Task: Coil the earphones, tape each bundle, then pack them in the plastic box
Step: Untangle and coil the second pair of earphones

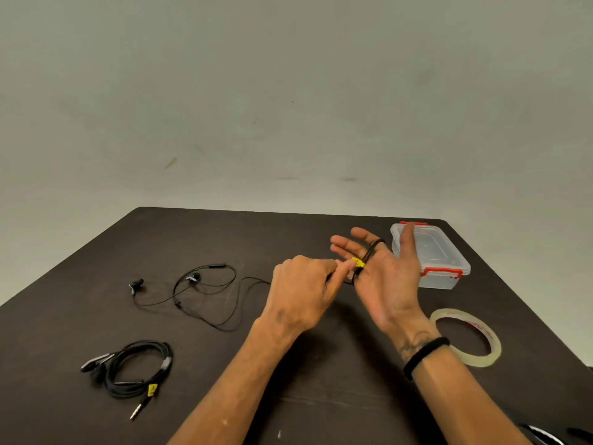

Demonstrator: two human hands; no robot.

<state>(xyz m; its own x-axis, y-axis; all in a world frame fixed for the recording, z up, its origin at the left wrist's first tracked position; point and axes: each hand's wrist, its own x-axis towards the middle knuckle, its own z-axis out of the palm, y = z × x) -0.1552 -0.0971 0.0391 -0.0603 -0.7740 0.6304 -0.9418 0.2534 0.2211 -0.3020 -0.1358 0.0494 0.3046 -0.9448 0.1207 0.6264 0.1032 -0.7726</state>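
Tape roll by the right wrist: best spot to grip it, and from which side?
Pinch the tape roll across its near-right rim, one finger inside the hole and the thumb outside, coming from above. It lies flat on the table, so its thin wall offers no side hold. The right forearm covers its left edge; the right side is free.

Light dim and even, greenish cast on wall. Soft shadows under my forearms on the dark worktop [224, 396]. Wide-angle bowing at edges. My left hand [300, 292] slightly motion-blurred; image soft overall
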